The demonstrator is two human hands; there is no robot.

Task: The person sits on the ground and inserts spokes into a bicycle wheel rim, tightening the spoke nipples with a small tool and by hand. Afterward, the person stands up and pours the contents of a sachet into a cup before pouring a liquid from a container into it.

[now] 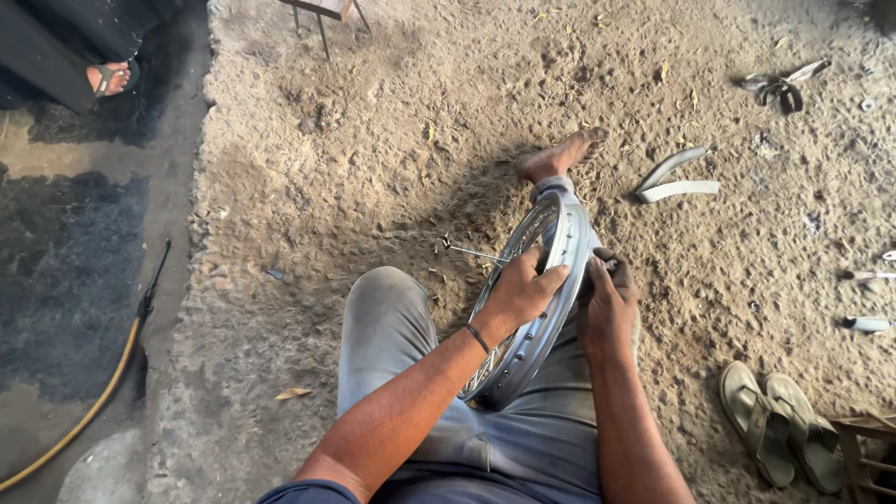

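A shiny metal wheel rim [553, 308] stands on edge between my legs, leaning on my right thigh. My left hand [523, 287] grips the rim's near side, thumb over its edge, a dark band on the wrist. My right hand [607, 301] presses on the rim's outer face from the right and seems to pinch a small dark part there. A thin spoke [471, 251] sticks out to the left from inside the rim. My bare foot [562, 154] rests on the dirt beyond the rim.
Sandy ground surrounds me. Curved metal strips [674, 181] lie to the right, a pair of sandals [782, 425] at lower right, small tools [780, 89] at upper right. A yellow hose [86, 411] runs along the left. Another person's foot [110, 77] shows at top left.
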